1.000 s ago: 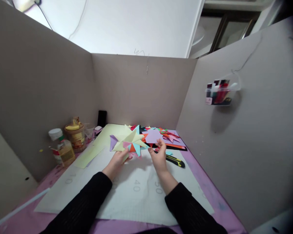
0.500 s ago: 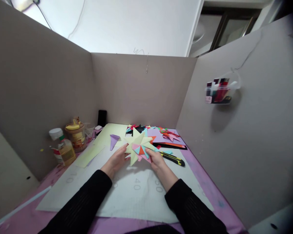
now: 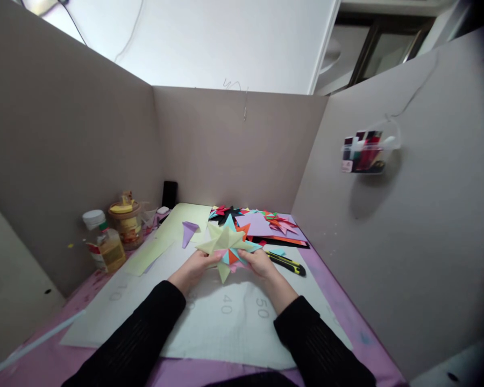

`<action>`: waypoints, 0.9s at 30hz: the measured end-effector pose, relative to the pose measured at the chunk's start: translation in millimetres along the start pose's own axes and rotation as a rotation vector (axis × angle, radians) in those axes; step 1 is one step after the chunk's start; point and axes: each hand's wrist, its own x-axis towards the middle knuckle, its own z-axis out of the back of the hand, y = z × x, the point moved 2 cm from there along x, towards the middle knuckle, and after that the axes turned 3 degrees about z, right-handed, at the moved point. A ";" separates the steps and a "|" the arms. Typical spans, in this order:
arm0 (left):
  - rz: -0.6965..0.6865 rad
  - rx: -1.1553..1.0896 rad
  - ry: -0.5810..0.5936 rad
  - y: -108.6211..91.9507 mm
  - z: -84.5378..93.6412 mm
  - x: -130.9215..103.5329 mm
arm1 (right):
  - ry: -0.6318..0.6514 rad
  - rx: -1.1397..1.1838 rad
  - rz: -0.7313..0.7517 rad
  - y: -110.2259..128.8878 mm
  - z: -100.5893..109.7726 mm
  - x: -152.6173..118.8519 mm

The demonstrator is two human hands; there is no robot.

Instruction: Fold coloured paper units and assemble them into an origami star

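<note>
A folded paper star [image 3: 225,240] with pale yellow, light blue, orange and pink points is held above the white mat. My left hand [image 3: 197,267] pinches its lower left side, thumb on top. At its right side my right hand [image 3: 258,262] grips it near the light blue and orange folds. A purple folded paper piece [image 3: 189,233] lies to the left of the star. Just right of my right hand rests a black and yellow utility knife [image 3: 286,263].
Colored paper sheets and folded stars [image 3: 280,223] lie at the back right. A glue bottle [image 3: 112,251], a tub [image 3: 127,226] and a black phone [image 3: 170,194] stand at the left. Grey partitions [image 3: 234,145] enclose the table; a plastic container [image 3: 365,153] hangs at the right.
The star has turned and tilted in my hands, with its yellow part now lower and further left. My left thumb has come over its near side.
</note>
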 end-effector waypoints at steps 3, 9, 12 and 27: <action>-0.011 0.093 0.109 -4.9 1.7 -4.8 | 0.014 -0.015 0.008 3.1 -0.7 -2.0; -0.019 0.204 0.100 2.8 1.7 -2.4 | 0.072 -0.067 0.034 6.3 -4.9 -1.7; -0.109 0.261 -0.049 0.1 0.8 1.5 | -0.183 -0.205 0.212 8.3 4.5 1.7; -0.366 0.490 -0.054 -9.2 -10.1 0.3 | -0.201 -1.115 1.096 38.5 -32.8 -40.4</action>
